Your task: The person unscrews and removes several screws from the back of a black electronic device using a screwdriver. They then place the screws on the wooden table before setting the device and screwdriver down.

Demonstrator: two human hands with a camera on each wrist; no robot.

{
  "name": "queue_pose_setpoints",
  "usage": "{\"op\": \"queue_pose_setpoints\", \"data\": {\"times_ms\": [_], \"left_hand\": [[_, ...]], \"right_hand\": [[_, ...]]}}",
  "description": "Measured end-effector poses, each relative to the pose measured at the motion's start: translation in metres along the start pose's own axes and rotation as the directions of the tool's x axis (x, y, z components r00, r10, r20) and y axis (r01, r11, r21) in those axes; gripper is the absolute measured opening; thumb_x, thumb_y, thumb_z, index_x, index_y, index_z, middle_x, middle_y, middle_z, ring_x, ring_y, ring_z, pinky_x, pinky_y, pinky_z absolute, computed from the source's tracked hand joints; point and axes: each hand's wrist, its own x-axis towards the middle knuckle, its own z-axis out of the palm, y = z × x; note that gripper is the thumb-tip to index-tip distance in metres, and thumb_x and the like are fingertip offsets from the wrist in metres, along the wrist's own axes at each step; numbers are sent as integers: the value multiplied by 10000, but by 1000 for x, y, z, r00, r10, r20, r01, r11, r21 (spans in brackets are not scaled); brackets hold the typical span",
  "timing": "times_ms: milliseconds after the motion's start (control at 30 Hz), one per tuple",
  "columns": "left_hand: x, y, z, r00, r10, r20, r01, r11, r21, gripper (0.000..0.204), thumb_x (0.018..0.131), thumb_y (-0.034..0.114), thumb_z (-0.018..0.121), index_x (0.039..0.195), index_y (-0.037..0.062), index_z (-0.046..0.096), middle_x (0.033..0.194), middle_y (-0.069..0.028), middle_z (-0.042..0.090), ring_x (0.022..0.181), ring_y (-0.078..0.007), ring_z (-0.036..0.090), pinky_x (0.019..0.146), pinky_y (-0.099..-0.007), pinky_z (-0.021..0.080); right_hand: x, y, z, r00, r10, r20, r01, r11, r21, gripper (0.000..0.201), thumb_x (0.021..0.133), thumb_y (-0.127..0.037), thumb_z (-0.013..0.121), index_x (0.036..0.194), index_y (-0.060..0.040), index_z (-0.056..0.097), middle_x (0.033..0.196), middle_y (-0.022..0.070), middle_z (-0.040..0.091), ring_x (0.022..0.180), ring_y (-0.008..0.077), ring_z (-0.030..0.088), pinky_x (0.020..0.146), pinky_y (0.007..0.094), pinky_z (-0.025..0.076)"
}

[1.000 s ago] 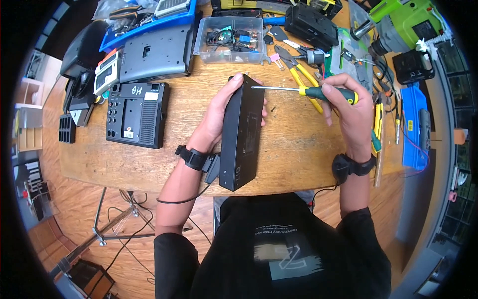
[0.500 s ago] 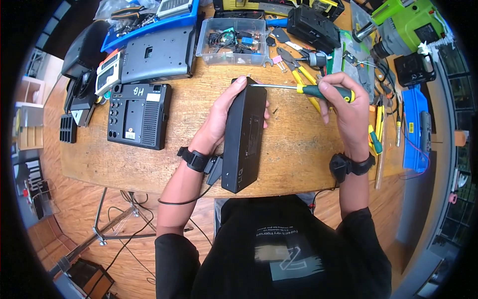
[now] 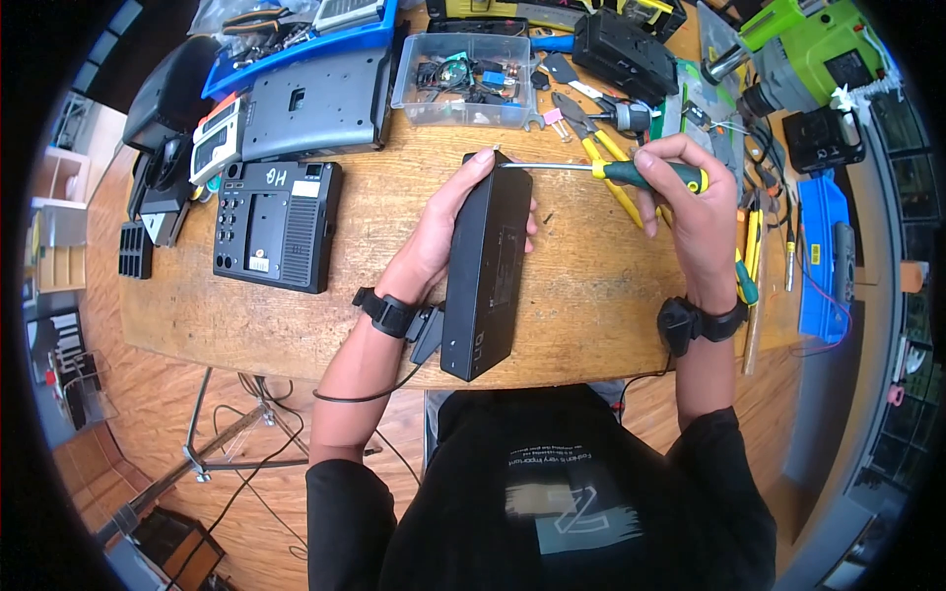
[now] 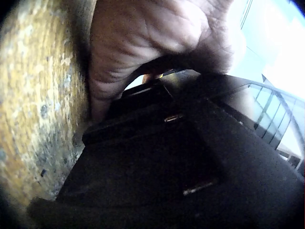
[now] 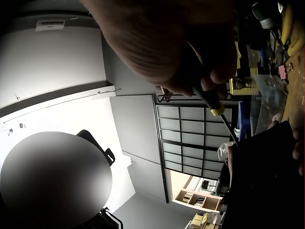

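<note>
A long black box-shaped device (image 3: 485, 281) stands on its narrow side on the wooden table, white letters near its close end. The left hand (image 3: 434, 222) grips its far end, thumb along the upper edge and fingertips showing on the right side; in the left wrist view the palm (image 4: 147, 38) arches over the dark casing (image 4: 124, 167). The right hand (image 3: 698, 212) holds a screwdriver (image 3: 641, 175) by its green and yellow handle. Its shaft runs level to the left, tip at the device's far upper corner. In the right wrist view, the shaft (image 5: 228, 125) meets the box's edge.
Left of the box lies another black device (image 3: 276, 227) marked HQ. Behind are a grey panel (image 3: 315, 103), a clear bin of small parts (image 3: 463, 108) and yellow-handled pliers (image 3: 616, 187). A green drill (image 3: 838, 59) and a blue tray (image 3: 823, 286) stand at the right.
Both hands keep their hold, and the screwdriver tip stays at the same corner of the box. The box has shifted slightly right in the head view, along with small movement of the whole view.
</note>
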Motion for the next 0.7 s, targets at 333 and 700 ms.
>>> {"op": "queue_pose_setpoints", "data": {"times_ms": [333, 700], "left_hand": [[0, -2, -1, 1000, -21, -10, 21, 999, -24, 662, 1074, 593, 372, 1341, 9, 535, 1053, -193, 664, 881, -284, 681, 798, -440, 598], [0, -1, -3, 1000, -24, -11, 24, 1000, -16, 685, 1064, 611, 384, 1327, -1, 545, 1036, -186, 669, 866, -280, 683, 776, -425, 601]], "right_hand": [[0, -22, -7, 997, 69, -21, -72, 965, -252, 229, 1006, -234, 725, 895, -52, 643, 690, -42, 587, 572, 16, 515, 507, 205, 357], [-8, -23, -7, 986, -124, 107, 149, 953, -264, 260, 987, -134, 731, 1178, -27, 591, 874, -32, 605, 799, 16, 519, 688, 201, 414]]}}
